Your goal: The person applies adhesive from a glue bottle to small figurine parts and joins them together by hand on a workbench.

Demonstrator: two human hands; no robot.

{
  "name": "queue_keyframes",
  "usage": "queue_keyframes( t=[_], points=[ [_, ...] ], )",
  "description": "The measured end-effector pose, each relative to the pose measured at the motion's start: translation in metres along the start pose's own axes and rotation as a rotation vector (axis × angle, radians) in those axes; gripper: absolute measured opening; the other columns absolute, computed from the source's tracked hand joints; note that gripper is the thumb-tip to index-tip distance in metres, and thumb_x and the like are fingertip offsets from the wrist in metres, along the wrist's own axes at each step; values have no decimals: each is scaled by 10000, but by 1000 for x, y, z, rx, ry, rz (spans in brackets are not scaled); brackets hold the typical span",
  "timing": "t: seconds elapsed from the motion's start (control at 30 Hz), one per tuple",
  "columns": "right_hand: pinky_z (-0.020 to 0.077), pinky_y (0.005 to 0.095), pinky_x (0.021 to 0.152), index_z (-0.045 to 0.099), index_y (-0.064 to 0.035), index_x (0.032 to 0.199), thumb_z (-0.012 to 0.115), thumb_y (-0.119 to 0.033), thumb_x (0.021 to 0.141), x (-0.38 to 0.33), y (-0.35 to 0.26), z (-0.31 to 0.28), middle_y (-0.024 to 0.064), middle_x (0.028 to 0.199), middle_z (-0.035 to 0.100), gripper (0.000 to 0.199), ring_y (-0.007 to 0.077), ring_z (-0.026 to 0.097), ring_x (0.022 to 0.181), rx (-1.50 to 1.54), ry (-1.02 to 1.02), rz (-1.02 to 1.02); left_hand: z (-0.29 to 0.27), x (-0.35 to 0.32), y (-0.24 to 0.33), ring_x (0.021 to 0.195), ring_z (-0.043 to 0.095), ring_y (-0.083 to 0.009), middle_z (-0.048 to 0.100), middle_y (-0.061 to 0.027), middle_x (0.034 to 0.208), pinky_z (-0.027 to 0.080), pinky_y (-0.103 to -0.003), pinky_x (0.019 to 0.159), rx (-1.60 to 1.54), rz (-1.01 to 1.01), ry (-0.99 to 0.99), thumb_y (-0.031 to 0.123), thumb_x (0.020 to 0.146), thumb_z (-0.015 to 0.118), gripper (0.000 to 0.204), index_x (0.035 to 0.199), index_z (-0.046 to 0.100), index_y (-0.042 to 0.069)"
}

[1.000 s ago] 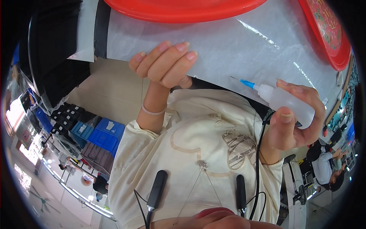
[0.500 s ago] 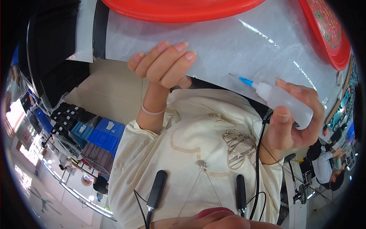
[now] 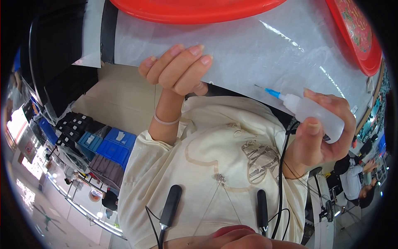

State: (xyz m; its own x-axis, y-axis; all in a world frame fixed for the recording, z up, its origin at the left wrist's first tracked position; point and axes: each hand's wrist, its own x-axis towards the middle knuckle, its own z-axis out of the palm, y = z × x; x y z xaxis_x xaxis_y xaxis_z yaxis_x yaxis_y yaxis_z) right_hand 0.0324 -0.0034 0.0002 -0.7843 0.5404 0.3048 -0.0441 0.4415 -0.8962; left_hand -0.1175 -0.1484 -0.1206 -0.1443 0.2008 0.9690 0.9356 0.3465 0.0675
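Note:
In my right hand (image 3: 319, 137) is a small translucent squeeze bottle (image 3: 317, 114), tilted, with a blue-based needle tip (image 3: 271, 92). My fingers wrap its far side and base, while the thumb is in front. The thin needle points up and left over the table (image 3: 244, 54). My left hand (image 3: 178, 72) is raised at the table's near edge, fingers curled and side by side, thumb tucked below. The inside of that hand is hidden, so I cannot tell whether it holds anything.
A large red tray (image 3: 199, 16) covers the table's far side. Another red tray (image 3: 367, 62) with a patterned inside is at the far right. Blue bins (image 3: 118, 143) stand off to the left. A black cable (image 3: 281, 178) hangs beside my right forearm. A person (image 3: 354, 182) is at the right.
My right hand has shifted slightly right and down with the bottle, and its needle tip has moved a little right. My left hand is almost still.

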Motion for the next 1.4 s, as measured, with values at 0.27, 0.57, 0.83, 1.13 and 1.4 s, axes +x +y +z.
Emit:
queue_keyframes(
  t=[0.27, 0.57, 0.83, 1.13, 1.4],
  points=[
    [427, 246, 586, 482, 58, 896, 619, -125, 669, 0, -1, -1, 173, 749, 561, 322, 190, 517, 624, -55, -120, -30, -3, -1, -1, 854, 473, -90, 550, 74, 797, 242, -285, 894, 4, -2, -6, 223, 812, 255, 247, 796, 500, 246],
    [425, 277, 611, 493, 56, 874, 593, -169, 685, -3, -3, -6, 184, 699, 553, 310, 204, 510, 622, -128, 13, 35, -4, 0, 1, 859, 468, -89, 546, 75, 795, 241, -282, 895, 3, -2, -33, 222, 819, 258, 242, 798, 498, 243],
    [450, 315, 630, 485, 82, 880, 580, -150, 698, -9, 2, -16, 191, 744, 525, 309, 240, 537, 654, -42, 172, 2, -5, -1, 0, 856, 470, -87, 544, 82, 801, 244, -280, 902, 21, 2, -36, 257, 836, 236, 262, 802, 496, 249],
    [442, 318, 625, 497, 79, 866, 594, -154, 680, -5, -2, -16, 182, 742, 527, 314, 249, 537, 650, -157, 129, 47, -3, 1, -2, 841, 479, -87, 544, 82, 788, 251, -277, 903, 30, 10, -39, 265, 844, 221, 284, 810, 503, 250],
    [416, 297, 590, 495, 74, 866, 605, -154, 674, -6, 4, -19, 178, 703, 540, 318, 227, 516, 621, -134, 21, 3, -3, 0, -3, 830, 484, -88, 545, 75, 785, 251, -278, 906, 25, 16, -34, 269, 842, 219, 293, 802, 508, 247]
  ],
)
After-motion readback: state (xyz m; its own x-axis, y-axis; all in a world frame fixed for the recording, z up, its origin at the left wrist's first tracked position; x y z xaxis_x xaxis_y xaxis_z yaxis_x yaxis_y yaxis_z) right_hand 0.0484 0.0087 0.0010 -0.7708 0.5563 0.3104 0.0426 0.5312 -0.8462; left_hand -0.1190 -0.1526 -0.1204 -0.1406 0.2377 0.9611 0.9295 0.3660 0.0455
